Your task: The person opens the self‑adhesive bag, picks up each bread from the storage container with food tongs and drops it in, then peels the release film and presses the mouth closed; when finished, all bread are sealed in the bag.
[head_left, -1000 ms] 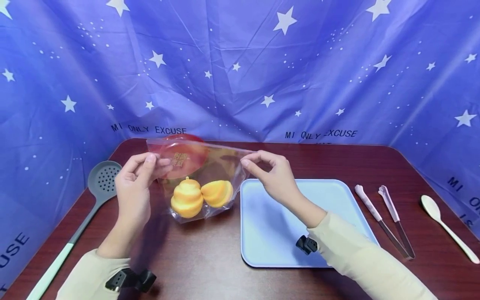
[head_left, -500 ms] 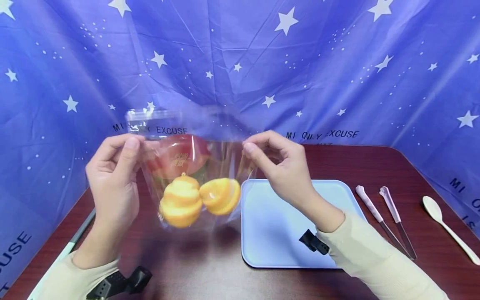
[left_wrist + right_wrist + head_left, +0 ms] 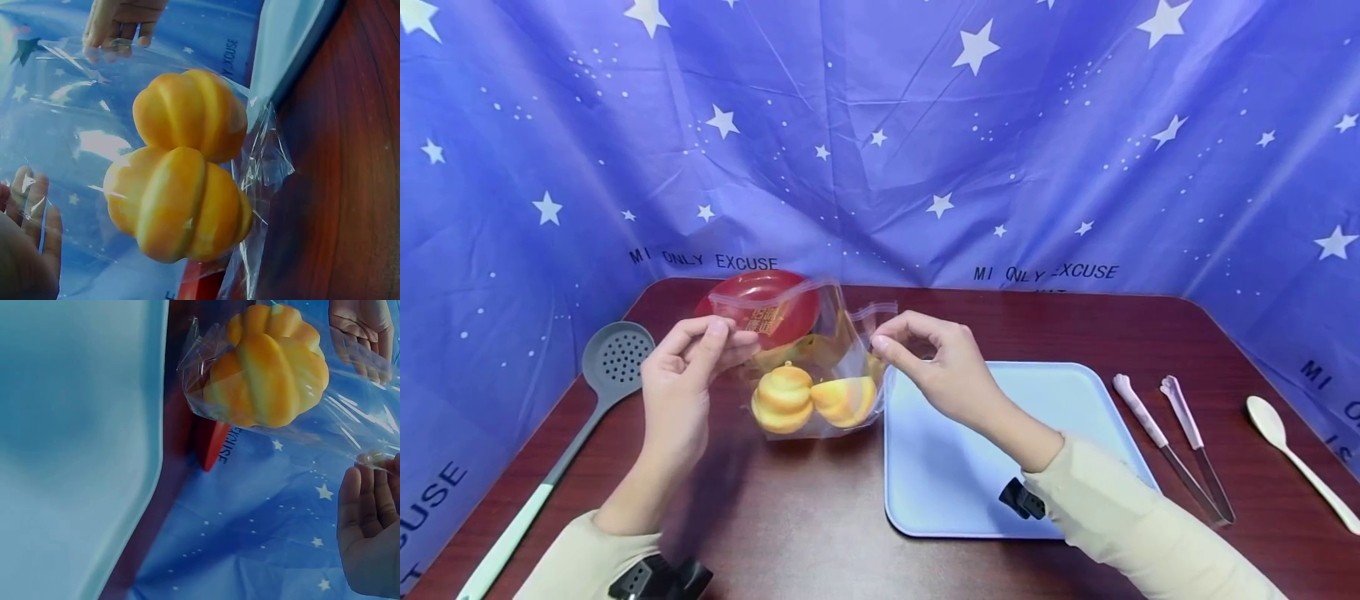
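while both hands hold it up just above a dark red-brown table [image 3: 820, 517], a clear plastic zip bag [image 3: 827, 350] hangs between them near the table's middle, its bottom close to the wood. the left hand [image 3: 688, 379] pinches the bag's left top edge between thumb and curled fingers, and the right hand [image 3: 936, 367] pinches the right top edge the same way, fingertips drawn close together. the bag's mouth looks parted, with one strip of the seal arching up toward the back. inside, at the bottom, sit two orange ridged pumpkin-shaped toys [image 3: 812, 398], touching each other side by side; the left wrist view shows them stacked close, pressed against the plastic [image 3: 181, 169], and the right wrist view shows them through the crinkled film [image 3: 269, 362]. a red round dish [image 3: 767, 304] with gold lettering shows behind the bag. just right of the bag lies a pale blue tray [image 3: 970, 467], under the right wrist. a grey slotted spoon [image 3: 613, 362] with a pale green handle lies at the far left. at the right lie two pink-handled utensils [image 3: 1172, 446], then a cream spoon [image 3: 1292, 458]. a blue star-printed cloth [image 3: 880, 133] forms the backdrop.
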### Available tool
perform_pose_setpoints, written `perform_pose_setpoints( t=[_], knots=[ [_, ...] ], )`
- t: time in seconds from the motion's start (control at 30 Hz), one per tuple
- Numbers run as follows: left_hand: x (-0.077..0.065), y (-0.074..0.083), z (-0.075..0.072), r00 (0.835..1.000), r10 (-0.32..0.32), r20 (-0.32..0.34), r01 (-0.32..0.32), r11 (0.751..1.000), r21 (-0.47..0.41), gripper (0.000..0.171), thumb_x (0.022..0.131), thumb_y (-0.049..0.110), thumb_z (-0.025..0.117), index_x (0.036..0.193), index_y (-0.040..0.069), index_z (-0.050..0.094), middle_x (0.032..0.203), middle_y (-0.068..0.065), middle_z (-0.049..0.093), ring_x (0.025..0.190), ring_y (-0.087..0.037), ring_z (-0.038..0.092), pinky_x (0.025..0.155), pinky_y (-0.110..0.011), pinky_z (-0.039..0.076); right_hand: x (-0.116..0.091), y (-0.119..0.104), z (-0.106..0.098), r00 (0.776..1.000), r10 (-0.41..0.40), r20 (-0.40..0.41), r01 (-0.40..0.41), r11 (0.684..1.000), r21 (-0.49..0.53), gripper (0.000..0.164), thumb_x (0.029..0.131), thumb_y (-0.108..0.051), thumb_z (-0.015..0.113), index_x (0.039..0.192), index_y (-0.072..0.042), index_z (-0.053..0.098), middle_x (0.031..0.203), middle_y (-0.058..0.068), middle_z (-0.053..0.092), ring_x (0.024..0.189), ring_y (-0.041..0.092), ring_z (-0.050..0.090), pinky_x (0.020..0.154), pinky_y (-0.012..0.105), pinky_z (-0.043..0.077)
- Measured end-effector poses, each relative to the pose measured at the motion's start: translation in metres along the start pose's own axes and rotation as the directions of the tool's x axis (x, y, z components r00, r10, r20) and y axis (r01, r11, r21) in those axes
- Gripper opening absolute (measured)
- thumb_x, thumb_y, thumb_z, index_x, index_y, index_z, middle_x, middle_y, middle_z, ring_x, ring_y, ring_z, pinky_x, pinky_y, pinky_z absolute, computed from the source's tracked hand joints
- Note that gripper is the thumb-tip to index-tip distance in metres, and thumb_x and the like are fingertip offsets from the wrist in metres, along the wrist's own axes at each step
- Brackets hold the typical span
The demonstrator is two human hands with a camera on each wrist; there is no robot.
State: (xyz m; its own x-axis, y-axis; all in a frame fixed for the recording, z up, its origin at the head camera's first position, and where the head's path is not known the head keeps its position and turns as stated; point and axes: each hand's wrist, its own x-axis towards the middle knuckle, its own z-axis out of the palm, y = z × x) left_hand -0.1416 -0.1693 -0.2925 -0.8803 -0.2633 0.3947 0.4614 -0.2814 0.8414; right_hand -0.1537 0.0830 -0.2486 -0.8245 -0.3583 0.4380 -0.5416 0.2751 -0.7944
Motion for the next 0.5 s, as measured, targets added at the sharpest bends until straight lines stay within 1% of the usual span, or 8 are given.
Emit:
perform_pose_setpoints(
  t=[0.07, 0.13, 0.27, 0.37, 0.47, 0.5],
  knots=[
    [0.001, -0.004, -0.001, 1.000, -0.013, -0.008, 0.013, 1.000, 0.018, 0.017, 0.089, 0.008, 0.057, 0.096, -0.007, 0.057, 0.082, -0.015, 0.068, 0.076, -0.026, 0.067, 0.077, -0.034, 0.051, 0.000, 0.005, 0.001, 1.000, 0.027, -0.010, -0.027, 1.000, 0.013, 0.007, 0.086, -0.007, 0.062, 0.089, -0.002, 0.066, 0.081, 0.009, 0.066, 0.071, 0.022, 0.060, 0.062, 0.028, 0.048],
    [0.002, -0.007, -0.002, 1.000, -0.022, -0.018, 0.022, 1.000, 0.017, 0.018, 0.089, 0.008, 0.057, 0.096, -0.008, 0.057, 0.082, -0.016, 0.068, 0.076, -0.026, 0.067, 0.076, -0.034, 0.051, 0.000, 0.011, 0.000, 0.998, 0.059, -0.022, -0.058, 0.998, 0.040, 0.008, 0.086, -0.007, 0.061, 0.090, -0.001, 0.065, 0.082, 0.011, 0.067, 0.071, 0.023, 0.061, 0.062, 0.029, 0.049],
    [0.004, -0.010, -0.005, 0.999, -0.014, -0.037, 0.013, 1.000, -0.027, 0.018, 0.089, 0.006, 0.056, 0.096, -0.010, 0.057, 0.082, -0.017, 0.068, 0.076, -0.027, 0.067, 0.075, -0.034, 0.052, 0.000, 0.022, -0.003, 0.994, 0.101, -0.050, -0.096, 0.992, 0.083, 0.011, 0.087, -0.007, 0.060, 0.091, 0.002, 0.065, 0.080, 0.015, 0.066, 0.069, 0.020, 0.061, 0.063, 0.035, 0.051],
    [0.005, -0.009, -0.006, 0.999, -0.003, -0.032, 0.001, 0.998, -0.061, 0.016, 0.089, 0.004, 0.056, 0.096, -0.010, 0.057, 0.082, -0.018, 0.067, 0.076, -0.028, 0.067, 0.074, -0.034, 0.052, 0.001, 0.028, -0.006, 0.993, 0.097, -0.069, -0.091, 0.992, 0.090, 0.012, 0.087, -0.008, 0.060, 0.092, 0.003, 0.065, 0.079, 0.017, 0.065, 0.067, 0.020, 0.059, 0.063, 0.038, 0.052],
    [0.004, -0.004, -0.002, 1.000, 0.010, -0.012, -0.010, 0.998, -0.067, 0.015, 0.089, 0.004, 0.056, 0.096, -0.010, 0.057, 0.082, -0.018, 0.067, 0.076, -0.028, 0.067, 0.074, -0.035, 0.052, 0.003, 0.033, -0.010, 0.993, 0.073, -0.093, -0.063, 0.992, 0.105, 0.013, 0.087, -0.010, 0.061, 0.093, 0.001, 0.065, 0.080, 0.016, 0.065, 0.068, 0.024, 0.059, 0.064, 0.036, 0.053],
    [0.004, -0.002, 0.000, 1.000, 0.018, -0.007, -0.018, 0.998, -0.055, 0.016, 0.089, 0.004, 0.056, 0.096, -0.009, 0.057, 0.082, -0.017, 0.068, 0.076, -0.028, 0.067, 0.074, -0.035, 0.052, 0.004, 0.035, -0.011, 0.992, 0.063, -0.106, -0.050, 0.992, 0.115, 0.013, 0.087, -0.011, 0.062, 0.093, 0.000, 0.066, 0.080, 0.014, 0.065, 0.069, 0.026, 0.060, 0.064, 0.035, 0.053]
  ],
)
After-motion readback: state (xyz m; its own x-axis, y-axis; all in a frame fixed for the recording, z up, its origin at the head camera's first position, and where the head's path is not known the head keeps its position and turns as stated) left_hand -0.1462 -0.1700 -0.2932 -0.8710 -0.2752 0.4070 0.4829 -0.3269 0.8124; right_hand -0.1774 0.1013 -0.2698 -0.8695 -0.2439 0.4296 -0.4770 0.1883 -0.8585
